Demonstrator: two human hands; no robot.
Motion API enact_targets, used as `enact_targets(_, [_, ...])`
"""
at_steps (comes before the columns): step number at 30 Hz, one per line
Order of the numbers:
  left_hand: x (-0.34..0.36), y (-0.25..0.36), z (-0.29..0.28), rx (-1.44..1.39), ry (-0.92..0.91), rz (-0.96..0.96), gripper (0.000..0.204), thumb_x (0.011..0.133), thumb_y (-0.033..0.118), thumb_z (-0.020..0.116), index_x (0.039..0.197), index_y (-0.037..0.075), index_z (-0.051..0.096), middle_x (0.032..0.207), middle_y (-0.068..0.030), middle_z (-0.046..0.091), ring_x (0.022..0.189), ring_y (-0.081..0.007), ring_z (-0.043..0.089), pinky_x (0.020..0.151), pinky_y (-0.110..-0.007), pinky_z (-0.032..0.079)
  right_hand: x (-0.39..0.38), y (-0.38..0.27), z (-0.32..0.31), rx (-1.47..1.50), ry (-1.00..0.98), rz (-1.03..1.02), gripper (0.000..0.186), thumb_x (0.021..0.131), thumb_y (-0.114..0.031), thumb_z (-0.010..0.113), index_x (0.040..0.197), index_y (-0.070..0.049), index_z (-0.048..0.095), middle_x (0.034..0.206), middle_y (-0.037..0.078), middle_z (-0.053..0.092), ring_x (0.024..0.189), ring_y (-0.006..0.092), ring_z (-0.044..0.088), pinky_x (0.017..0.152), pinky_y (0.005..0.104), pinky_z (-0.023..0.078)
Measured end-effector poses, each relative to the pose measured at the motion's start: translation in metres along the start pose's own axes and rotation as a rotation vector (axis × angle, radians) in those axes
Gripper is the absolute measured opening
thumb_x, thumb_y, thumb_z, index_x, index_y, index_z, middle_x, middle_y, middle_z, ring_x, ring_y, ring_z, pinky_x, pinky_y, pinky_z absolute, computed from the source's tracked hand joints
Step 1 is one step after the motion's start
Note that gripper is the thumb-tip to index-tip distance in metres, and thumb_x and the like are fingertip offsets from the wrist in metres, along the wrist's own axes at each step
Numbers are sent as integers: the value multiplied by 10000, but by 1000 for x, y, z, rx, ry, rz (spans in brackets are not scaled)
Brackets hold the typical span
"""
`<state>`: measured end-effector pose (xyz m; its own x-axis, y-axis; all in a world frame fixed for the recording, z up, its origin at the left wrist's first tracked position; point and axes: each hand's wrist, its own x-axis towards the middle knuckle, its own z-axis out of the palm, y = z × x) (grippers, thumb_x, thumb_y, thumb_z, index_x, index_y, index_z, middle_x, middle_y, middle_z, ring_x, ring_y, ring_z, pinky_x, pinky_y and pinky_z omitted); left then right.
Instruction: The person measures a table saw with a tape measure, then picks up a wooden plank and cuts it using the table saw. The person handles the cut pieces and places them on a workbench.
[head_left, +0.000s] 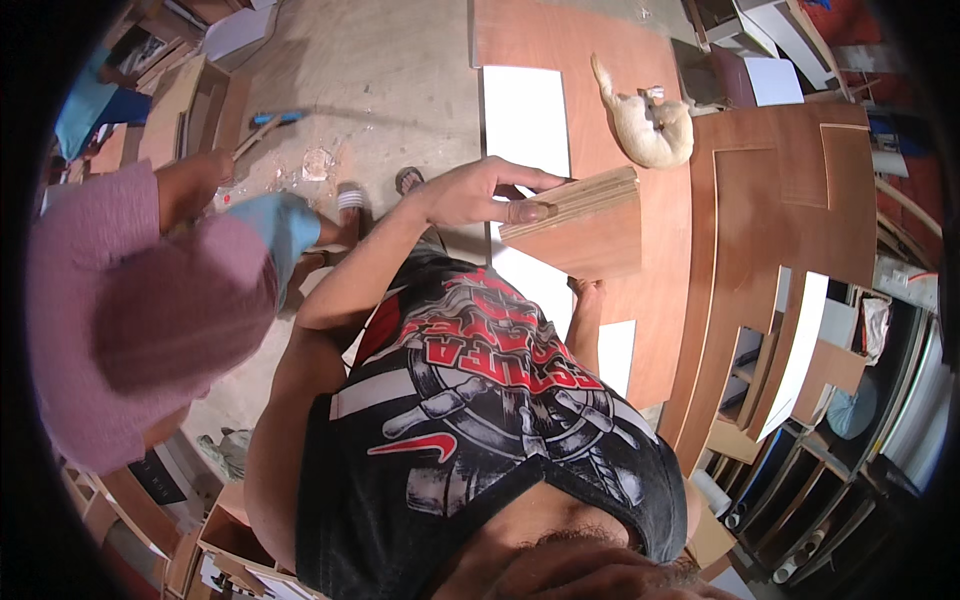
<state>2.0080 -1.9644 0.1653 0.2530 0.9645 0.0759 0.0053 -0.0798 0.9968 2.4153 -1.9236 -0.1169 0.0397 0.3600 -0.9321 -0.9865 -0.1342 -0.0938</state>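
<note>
Spreading over the far left, the concrete floor [370, 65] carries pale scraps and runs out of sight behind two people. Beside it, the reddish-brown plywood surface [615, 35] reaches from the far edge, where it is cut off, toward the person's body. To its right stands brown panelwork [740, 225], its lower reaches crowded by shelving and offcuts too dark to sort out. On the left, a co-worker in a mauve top [110, 250] bends over, head hard to make out; farther off, a second co-worker in teal [85, 115] is mostly lost to the dark rim. The person's black printed shirt [490, 390] hides much of the near middle. A white panel [525, 110] lies along the left of the surface; its middle is covered, so whether the white piece [617, 350] nearer the body belongs to it cannot be told.

Held over that white panel is a stack of thin plywood pieces [575, 235], tilted, layered edges showing, too fine to count. Beyond it, a curled cream animal [655, 135] lies on the surface, its face unclear. The left hand [460, 193] pinches the stack's left end between thumb and fingers, fingertips partly hidden. The right hand [588, 290] is at the near edge, its fingers concealed; their grip cannot be told.
</note>
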Motion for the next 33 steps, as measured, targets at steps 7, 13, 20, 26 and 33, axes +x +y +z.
enact_targets(7, [40,-8,-178,-140,35,-7,539,930,270,680,1360,-21,536,1276,-121,634,1116,-140,573,974,-300,448,41,138,140,-64,-117,60,606,938,-561,504,1333,-103,521,1383,110,528,1279,334,475,1074,562,382])
enact_targets(13, [53,-28,-318,38,364,-79,413,1008,274,553,1270,-45,541,1098,-47,607,1024,-122,523,926,-276,419,30,257,267,-28,-448,23,601,945,-562,493,1329,-100,521,1379,108,531,1277,330,481,1081,551,377])
enact_targets(20, [73,-200,-465,-185,1079,-216,757,1007,539,449,1455,-63,349,1493,-130,399,1373,-227,361,1145,-361,275,-31,405,442,-63,-746,-524,540,1004,-482,462,1332,-55,505,1363,103,548,1255,265,520,1051,449,428])
enact_targets(26, [104,-257,-606,-389,1011,18,804,973,678,326,1502,73,312,1538,-122,349,1393,-279,358,1154,-439,280,-23,557,578,-412,-880,-401,478,998,-426,528,1274,-35,521,1296,81,579,1168,200,562,1017,375,441])
enact_targets(33, [84,-291,-769,-825,1276,131,795,954,710,310,1481,116,354,1487,-100,421,1356,-299,414,1106,-453,369,-106,761,696,-1216,-1254,-290,492,872,-160,760,1273,-19,512,1129,61,648,1038,151,608,890,339,520])
